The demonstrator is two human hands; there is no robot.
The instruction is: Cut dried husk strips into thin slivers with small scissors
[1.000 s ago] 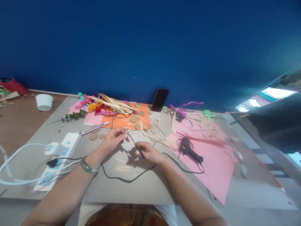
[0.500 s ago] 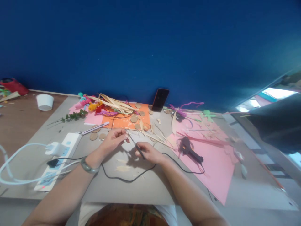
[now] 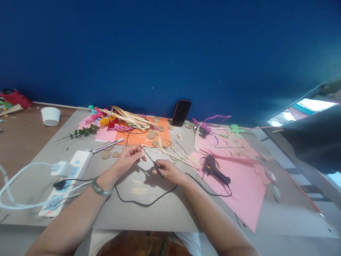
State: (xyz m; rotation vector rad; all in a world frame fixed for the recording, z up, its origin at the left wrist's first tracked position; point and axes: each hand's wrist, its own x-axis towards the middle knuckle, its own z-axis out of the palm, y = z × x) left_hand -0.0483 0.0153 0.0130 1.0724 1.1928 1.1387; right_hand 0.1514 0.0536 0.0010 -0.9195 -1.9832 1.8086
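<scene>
My right hand (image 3: 169, 170) is closed around the dark handles of a pair of scissors (image 3: 151, 159), whose blades point up and left. The blade tips reach the fingers of my left hand (image 3: 131, 156), which are pinched together. What those fingers hold is too small to make out. On the table below both hands lie a few pale cut pieces of dried husk (image 3: 139, 191). Beyond my hands, strips of dried husk (image 3: 178, 156) and round wooden slices (image 3: 151, 134) are spread around an orange sheet (image 3: 133, 139).
A black glue gun (image 3: 214, 170) lies on pink paper (image 3: 242, 192) at right, its cord running below my hands. At left are a white power strip (image 3: 82, 160), a utility knife (image 3: 108, 145), a green sprig (image 3: 84, 131) and a white cup (image 3: 50, 116). A phone (image 3: 181, 113) leans on the wall.
My right hand and the scissors have shifted very slightly up and right. The left hand stays almost in place, still pinched at the blade tips.
</scene>
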